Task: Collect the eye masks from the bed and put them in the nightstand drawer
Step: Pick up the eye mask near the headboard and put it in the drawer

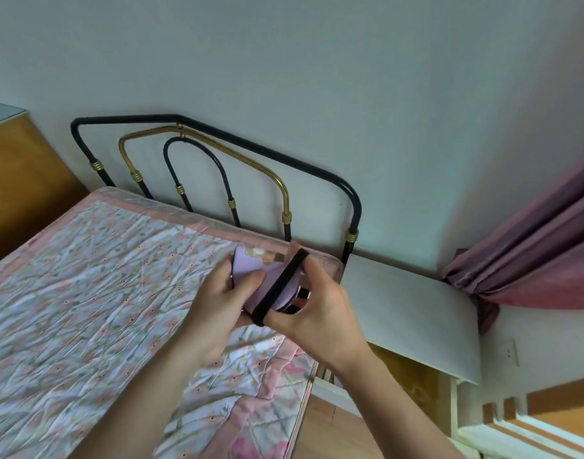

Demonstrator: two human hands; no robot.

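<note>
A lilac eye mask [250, 266] with a black elastic strap [279, 288] is held up over the bed's top right corner. My left hand [217, 306] grips the mask's left side, thumb on its face. My right hand [317, 309] has the strap stretched taut across its fingers, from index tip to thumb. A second dark-edged mask seems to lie behind the first, mostly hidden by my hands. The white-topped nightstand [406, 309] stands just right of the bed; its drawer front is hidden below the top.
The bed carries a pink floral quilt [95, 293] and has a black and brass metal headboard [217, 167] against the wall. A mauve curtain [532, 253] hangs at the right. A wooden cabinet [15, 180] stands at the left. White shelving [515, 425] shows at the lower right.
</note>
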